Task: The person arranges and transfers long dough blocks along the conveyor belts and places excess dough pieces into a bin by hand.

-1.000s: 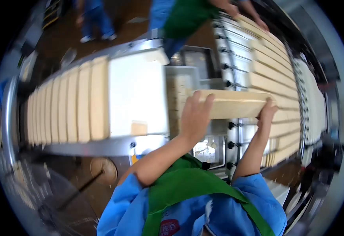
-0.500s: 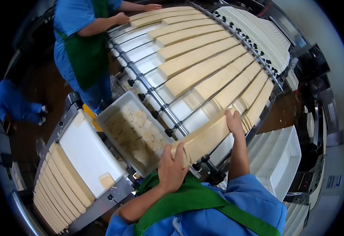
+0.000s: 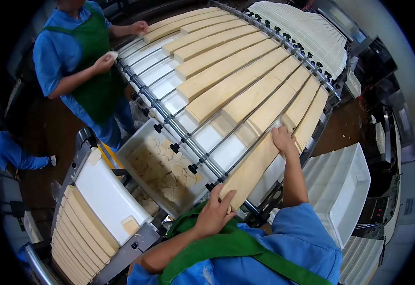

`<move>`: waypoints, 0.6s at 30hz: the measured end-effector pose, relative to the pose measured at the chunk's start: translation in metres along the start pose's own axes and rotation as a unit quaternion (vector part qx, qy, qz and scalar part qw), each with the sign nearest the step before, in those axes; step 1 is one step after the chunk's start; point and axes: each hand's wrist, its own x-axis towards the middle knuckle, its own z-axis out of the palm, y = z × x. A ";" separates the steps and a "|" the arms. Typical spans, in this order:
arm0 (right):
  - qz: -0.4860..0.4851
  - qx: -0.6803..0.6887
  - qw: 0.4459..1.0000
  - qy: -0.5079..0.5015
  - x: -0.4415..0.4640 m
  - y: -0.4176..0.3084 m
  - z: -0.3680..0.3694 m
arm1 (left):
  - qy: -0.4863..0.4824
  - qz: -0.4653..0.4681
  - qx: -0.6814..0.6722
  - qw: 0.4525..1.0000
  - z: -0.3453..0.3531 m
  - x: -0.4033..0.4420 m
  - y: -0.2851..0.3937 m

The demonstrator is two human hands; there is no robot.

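Note:
A long pale dough-like slab (image 3: pixel 252 168) lies slanted over the near end of the railed table. My left hand (image 3: pixel 215 211) grips its lower end, thumb and fingers around the edge. At the slab's far end, my right hand (image 3: pixel 284 140) holds it, with fingers bent over the top beside a neighbouring slab (image 3: pixel 302 102). More long slabs (image 3: pixel 240 90) lie side by side on the white surface, with thin rods between them. The slab's underside is hidden.
A grey bin (image 3: pixel 146 130) of pale scraps stands left of the metal rail (image 3: pixel 162 109). A white-topped conveyor (image 3: pixel 108 187) carries thin slabs at lower left. White trays (image 3: pixel 338 199) are stacked at right. A co-worker (image 3: pixel 81 61) stands at upper left; another person (image 3: pixel 15 152) is farther off.
The view has turned from the conveyor toward the railed table. Both my hands have carried the slab over the table's near end and lowered it. The co-worker has drawn one hand back from the slabs.

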 end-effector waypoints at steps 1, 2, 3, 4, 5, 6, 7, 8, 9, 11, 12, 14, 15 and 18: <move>-0.020 0.002 0.997 0.075 0.008 0.005 0.010 | -0.005 0.000 -0.007 1.000 0.000 0.003 0.000; -0.039 0.003 0.988 0.150 0.016 0.012 0.018 | -0.005 0.000 -0.005 1.000 0.001 0.005 -0.001; -0.039 0.005 0.988 0.150 0.017 0.012 0.014 | -0.009 0.004 -0.017 1.000 0.004 0.009 -0.003; -0.032 -0.009 0.993 0.110 0.016 0.008 0.003 | -0.014 0.009 -0.028 0.999 0.006 0.012 -0.003; -0.025 -0.023 0.997 0.071 0.015 0.006 -0.003 | -0.014 0.009 -0.026 1.000 0.006 0.015 -0.003; -0.025 -0.021 0.997 0.071 0.017 0.009 0.000 | -0.017 0.008 -0.028 0.999 0.007 0.019 -0.002; -0.041 -0.032 0.991 0.125 0.019 0.013 0.005 | -0.019 0.008 -0.029 0.999 0.009 0.022 -0.001; -0.056 -0.042 0.981 0.179 0.022 0.016 0.008 | -0.018 0.008 -0.027 0.999 0.011 0.024 -0.001; -0.057 -0.040 0.981 0.179 0.021 0.016 0.005 | -0.020 0.013 -0.018 1.000 0.013 0.026 -0.002; -0.021 -0.035 0.990 0.132 0.021 0.014 0.000 | -0.020 0.016 -0.004 1.000 0.017 0.030 -0.004; -0.023 -0.032 0.990 0.132 0.018 0.011 -0.003 | -0.019 0.031 0.002 0.999 0.018 0.033 -0.005; 0.009 -0.067 0.982 0.174 0.010 0.005 -0.007 | -0.015 0.046 0.010 0.999 0.022 0.041 -0.007; 0.006 -0.065 0.982 0.175 0.008 0.004 -0.006 | -0.031 0.048 -0.013 0.998 0.026 0.046 -0.009; 0.014 -0.045 0.969 0.244 0.007 0.001 0.002 | -0.033 0.067 -0.042 0.996 0.047 0.066 -0.022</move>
